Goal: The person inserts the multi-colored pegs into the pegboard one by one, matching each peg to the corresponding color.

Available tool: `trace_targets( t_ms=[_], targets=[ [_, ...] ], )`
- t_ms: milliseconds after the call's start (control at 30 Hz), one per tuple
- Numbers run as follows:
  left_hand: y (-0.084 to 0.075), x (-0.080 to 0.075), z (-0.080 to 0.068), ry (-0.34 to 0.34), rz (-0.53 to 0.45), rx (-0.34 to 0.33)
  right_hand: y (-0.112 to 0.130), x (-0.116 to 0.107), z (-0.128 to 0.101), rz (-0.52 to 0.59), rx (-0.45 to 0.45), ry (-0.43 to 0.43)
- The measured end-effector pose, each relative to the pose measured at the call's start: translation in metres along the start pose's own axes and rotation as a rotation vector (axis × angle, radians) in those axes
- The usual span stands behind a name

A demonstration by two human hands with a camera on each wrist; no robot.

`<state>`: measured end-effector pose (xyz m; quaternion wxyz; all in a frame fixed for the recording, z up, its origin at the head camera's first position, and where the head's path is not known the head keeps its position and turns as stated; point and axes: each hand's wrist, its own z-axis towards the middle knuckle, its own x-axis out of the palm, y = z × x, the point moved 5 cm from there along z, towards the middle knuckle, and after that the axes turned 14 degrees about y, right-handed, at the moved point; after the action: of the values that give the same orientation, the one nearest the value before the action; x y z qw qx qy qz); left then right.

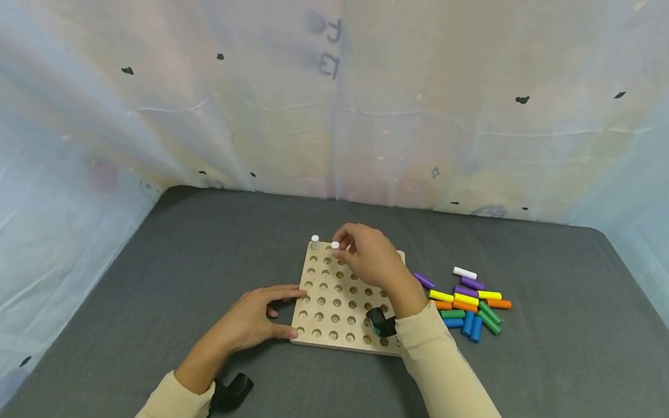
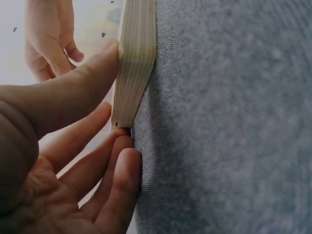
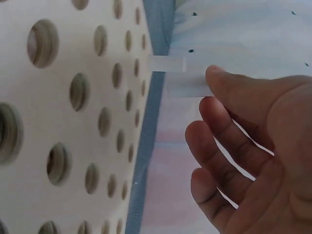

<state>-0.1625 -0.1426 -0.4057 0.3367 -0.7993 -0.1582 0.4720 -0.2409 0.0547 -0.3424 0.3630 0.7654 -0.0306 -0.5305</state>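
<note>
A pale wooden board point(image 1: 328, 309) with rows of round holes lies flat on the table. My right hand point(image 1: 369, 255) is over its far part and pinches a white peg point(image 3: 187, 89) between thumb and forefinger. In the right wrist view this peg is level with the board's far edge and apart from its surface. Another white peg point(image 1: 315, 243) stands upright in the far left corner hole. My left hand point(image 1: 253, 316) rests at the board's left edge, thumb near the front corner and fingertips touching the side. The right arm hides part of the board's right side.
Right of the board lies a loose pile of pegs: white point(image 1: 464, 273), purple point(image 1: 472, 283), yellow point(image 1: 466, 299), orange point(image 1: 499, 304), green point(image 1: 490, 313) and blue point(image 1: 476, 329). Grey cloth point(image 1: 218, 245) covers the table. A pale patterned curtain point(image 1: 391, 108) hangs behind.
</note>
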Motion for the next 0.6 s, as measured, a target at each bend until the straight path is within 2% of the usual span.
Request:
trace_targets(
  t_ms=[467, 600],
  targets=[
    [-0.004, 0.000, -0.004, -0.043, 0.011, -0.023, -0.005, 0.009, 0.028, -0.073, 0.131, -0.105],
    [-0.004, 0.001, -0.003, -0.051, -0.001, -0.020, -0.008, 0.013, 0.032, -0.053, 0.164, -0.101]
  ],
)
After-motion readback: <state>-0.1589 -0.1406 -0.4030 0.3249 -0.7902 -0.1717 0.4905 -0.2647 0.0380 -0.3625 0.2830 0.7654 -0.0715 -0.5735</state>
